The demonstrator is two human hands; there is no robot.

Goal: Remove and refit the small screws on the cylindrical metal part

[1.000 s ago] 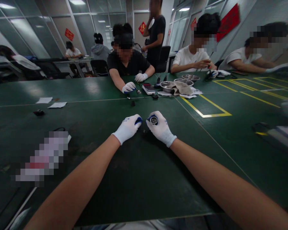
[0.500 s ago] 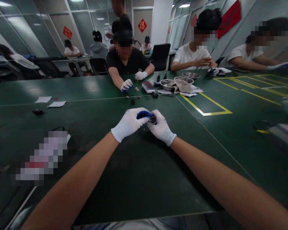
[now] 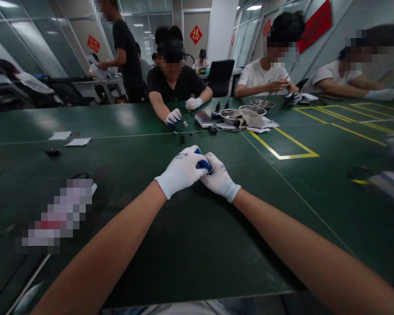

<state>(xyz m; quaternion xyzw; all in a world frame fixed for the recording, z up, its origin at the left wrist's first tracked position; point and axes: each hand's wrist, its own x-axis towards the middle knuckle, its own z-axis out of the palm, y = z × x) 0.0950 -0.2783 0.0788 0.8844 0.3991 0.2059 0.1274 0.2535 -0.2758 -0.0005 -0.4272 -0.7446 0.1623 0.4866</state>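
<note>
My left hand (image 3: 183,169), in a white glove with blue on the palm side, curls over a small round metal part (image 3: 210,171). Only a sliver of that dark, shiny part shows between the gloves. From the other side my right hand (image 3: 219,176), gloved the same way, closes around it. Both hands meet just above the green table (image 3: 197,245), fingertips together. What my left fingers do on the part is mostly hidden.
Across the table a co-worker's gloved hand (image 3: 174,117) holds a small metal piece (image 3: 184,124). Metal bowls (image 3: 228,115) with a grey cloth (image 3: 250,118) stand at the back. Papers (image 3: 78,142) and a small black item (image 3: 53,152) lie left, above a blurred-out packet (image 3: 64,210).
My left hand has turned and closed over the round part, whose open end faced me before. Several tiny bits under the hands are now covered. A person behind has walked left.
</note>
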